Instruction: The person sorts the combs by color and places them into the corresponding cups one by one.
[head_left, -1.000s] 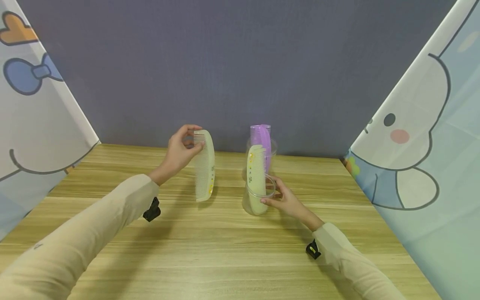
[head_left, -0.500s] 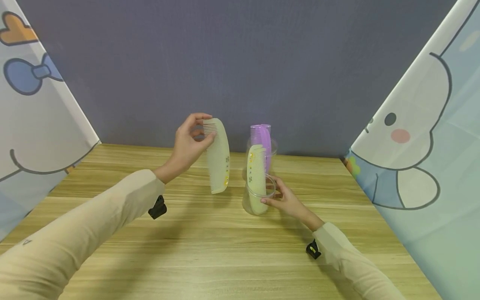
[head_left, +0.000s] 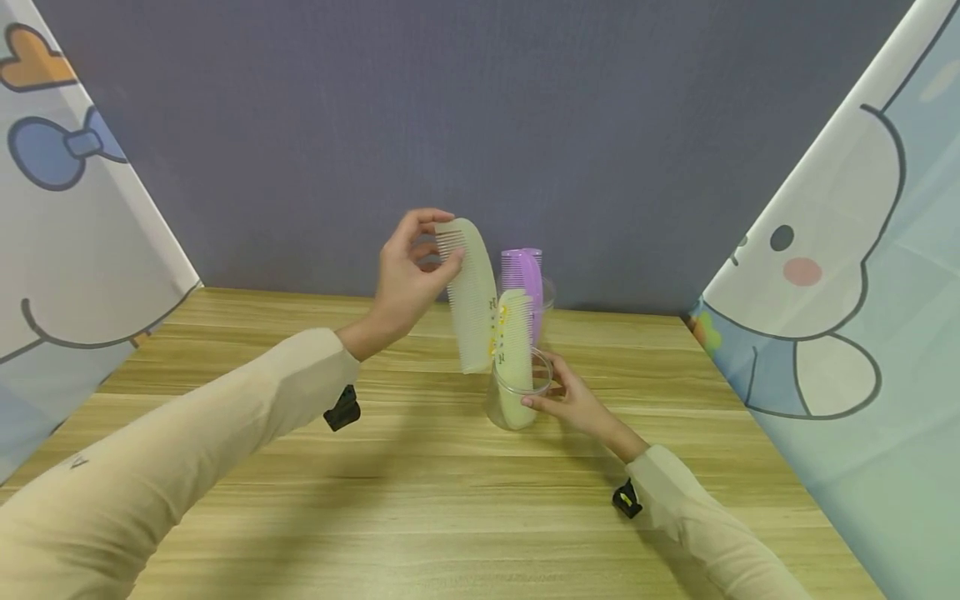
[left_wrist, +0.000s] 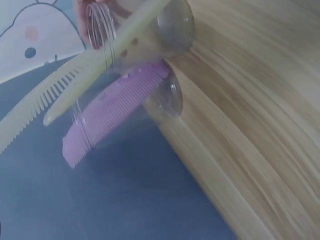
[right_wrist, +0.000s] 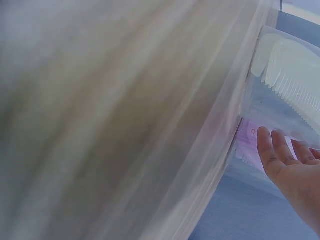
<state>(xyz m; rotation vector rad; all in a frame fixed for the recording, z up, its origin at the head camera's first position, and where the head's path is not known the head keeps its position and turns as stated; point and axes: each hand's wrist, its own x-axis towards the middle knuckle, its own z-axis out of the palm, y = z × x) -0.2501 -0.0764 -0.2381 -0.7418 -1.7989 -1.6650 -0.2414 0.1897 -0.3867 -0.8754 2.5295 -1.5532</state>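
My left hand point(head_left: 412, 271) pinches a pale cream comb point(head_left: 474, 292) by its upper end, thumb in front and fingers behind. The comb hangs upright in the air, its lower end beside the front cup's rim. My right hand point(head_left: 570, 400) holds that clear cup point(head_left: 495, 408) near the rim, thumb on the near side. Another pale comb point(head_left: 516, 333) stands inside it, overlapped by the held comb in the left wrist view. In the right wrist view, the fingers of my right hand point(right_wrist: 297, 172) lie along the cup's side.
Right behind the front cup stands a second clear cup point(head_left: 547, 293) holding purple combs point(head_left: 529, 279). A dark grey panel point(head_left: 480, 125) rises at the back edge of the wooden table point(head_left: 450, 517). Cartoon-printed sheets point(head_left: 810, 275) flank both sides.
My left hand has moved right and upward with the pale comb, from left of the cups to beside the front one. The right hand and both cups have stayed in place.
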